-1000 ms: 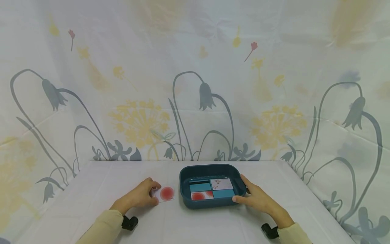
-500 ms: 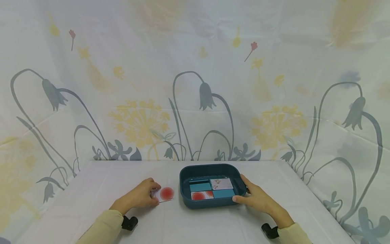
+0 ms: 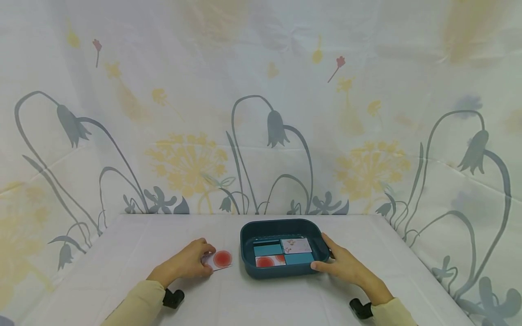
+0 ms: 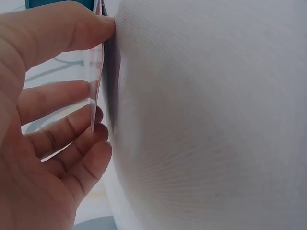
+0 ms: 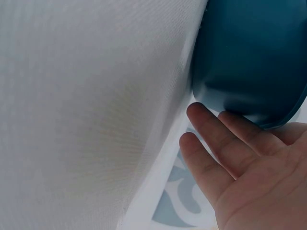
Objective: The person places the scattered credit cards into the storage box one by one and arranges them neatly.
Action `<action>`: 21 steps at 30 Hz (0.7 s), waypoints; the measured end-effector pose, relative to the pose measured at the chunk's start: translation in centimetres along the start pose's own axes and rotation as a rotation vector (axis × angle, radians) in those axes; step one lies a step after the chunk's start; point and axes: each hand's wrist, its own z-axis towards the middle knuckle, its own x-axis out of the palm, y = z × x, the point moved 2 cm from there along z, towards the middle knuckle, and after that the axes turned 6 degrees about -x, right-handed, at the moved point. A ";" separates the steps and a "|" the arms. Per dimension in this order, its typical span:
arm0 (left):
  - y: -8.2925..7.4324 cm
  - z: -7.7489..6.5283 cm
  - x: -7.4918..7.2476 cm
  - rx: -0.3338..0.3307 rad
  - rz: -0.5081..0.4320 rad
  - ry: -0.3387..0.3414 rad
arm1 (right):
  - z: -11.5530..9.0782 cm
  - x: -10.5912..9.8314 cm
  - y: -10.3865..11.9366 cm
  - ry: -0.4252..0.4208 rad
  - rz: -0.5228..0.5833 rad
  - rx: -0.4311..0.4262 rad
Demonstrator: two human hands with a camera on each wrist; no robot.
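Note:
On the left side of the table, my left hand (image 3: 189, 259) pinches a thin card with a red disc (image 3: 222, 259). Its thumb and fingers hold the card by its edges; in the left wrist view the card (image 4: 99, 72) appears edge-on, with one end tilted up off the cloth. My right hand (image 3: 344, 267) holds the right end of a dark teal plastic box (image 3: 281, 273), thumb at the front corner and index finger at the back corner. In the right wrist view the other fingers (image 5: 213, 132) extend beside the box's outer wall.
Inside the box lie a white card with a small floral print (image 3: 296, 246), a red-patterned card (image 3: 270, 261) and two blue rectangles, one of them (image 3: 299, 258) at the front right. A flower-printed curtain (image 3: 261, 113) hangs behind the white-covered table (image 3: 253, 303).
The card in my left hand has tilted a little and shifted slightly left. My right hand and the box stay where they were.

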 end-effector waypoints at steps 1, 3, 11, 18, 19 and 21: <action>-0.1 0.0 0.0 0.000 0.003 0.000 | 0.0 0.0 0.0 0.000 0.002 -0.001; -0.1 0.0 -0.1 0.002 0.010 -0.002 | 0.0 0.0 0.0 0.002 0.004 -0.003; -0.1 0.0 -0.1 -0.007 0.025 -0.004 | 0.0 0.0 0.1 0.004 0.005 -0.012; 0.1 0.0 -0.4 -0.058 0.030 -0.001 | 0.0 0.0 0.1 0.003 0.001 0.006; 0.1 0.0 -0.5 -0.066 0.030 -0.001 | 0.0 0.0 0.1 0.003 0.002 0.007; 0.1 0.0 -0.7 -0.079 0.031 -0.004 | 0.0 0.0 0.1 0.004 0.004 0.009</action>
